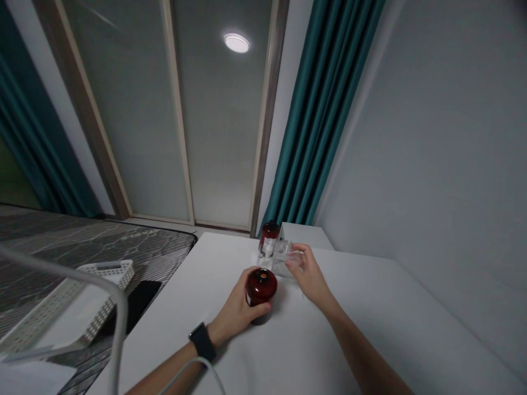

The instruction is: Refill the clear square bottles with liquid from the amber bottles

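Observation:
My left hand (237, 308) is wrapped round a dark red, glossy bottle (262, 286) with rounded shoulders and a small opening on top. The bottle stands upright near the middle of the white table (329, 334). Beyond it, my right hand (309, 278) has its fingers and thumb against the right side of a small clear glass jar (282, 258). The jar's far side and base are hard to make out. Just left of the jar stands a second red bottle (270, 236) with a pale label and a dark top.
A white perforated basket (109, 274) lies at the left, below table height, near a black flat item (142, 302). A grey tube (119, 323) curves across the lower left. Behind the table are a white box-like surface (308, 236), a teal curtain (317, 109) and sliding glass doors (222, 137).

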Demonstrator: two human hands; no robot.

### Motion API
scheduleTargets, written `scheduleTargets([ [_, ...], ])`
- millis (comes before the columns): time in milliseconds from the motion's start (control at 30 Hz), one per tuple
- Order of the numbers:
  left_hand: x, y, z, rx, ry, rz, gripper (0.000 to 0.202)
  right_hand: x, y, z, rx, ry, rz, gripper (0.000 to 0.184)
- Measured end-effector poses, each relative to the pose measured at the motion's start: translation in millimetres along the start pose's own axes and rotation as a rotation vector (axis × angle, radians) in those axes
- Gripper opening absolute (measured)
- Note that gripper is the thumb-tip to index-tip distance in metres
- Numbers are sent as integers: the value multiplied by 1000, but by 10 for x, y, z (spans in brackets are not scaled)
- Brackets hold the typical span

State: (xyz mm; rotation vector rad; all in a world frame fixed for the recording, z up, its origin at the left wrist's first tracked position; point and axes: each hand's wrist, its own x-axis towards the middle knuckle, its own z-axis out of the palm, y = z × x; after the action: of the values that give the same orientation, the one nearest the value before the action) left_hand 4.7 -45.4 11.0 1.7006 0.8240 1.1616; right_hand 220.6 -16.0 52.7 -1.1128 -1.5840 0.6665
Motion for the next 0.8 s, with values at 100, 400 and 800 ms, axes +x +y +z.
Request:
scheduleTargets([
  [100,23,4,21,16,15,19,70,15,67,-11,-7,17,-3,40],
  [400,18,-113,-8,-16,-32,-26,104,153,45,49,77,24,-36,45],
  [800,707,431,-525,42,-32,-195,52,382,-113,118,149,-150,-160,77],
])
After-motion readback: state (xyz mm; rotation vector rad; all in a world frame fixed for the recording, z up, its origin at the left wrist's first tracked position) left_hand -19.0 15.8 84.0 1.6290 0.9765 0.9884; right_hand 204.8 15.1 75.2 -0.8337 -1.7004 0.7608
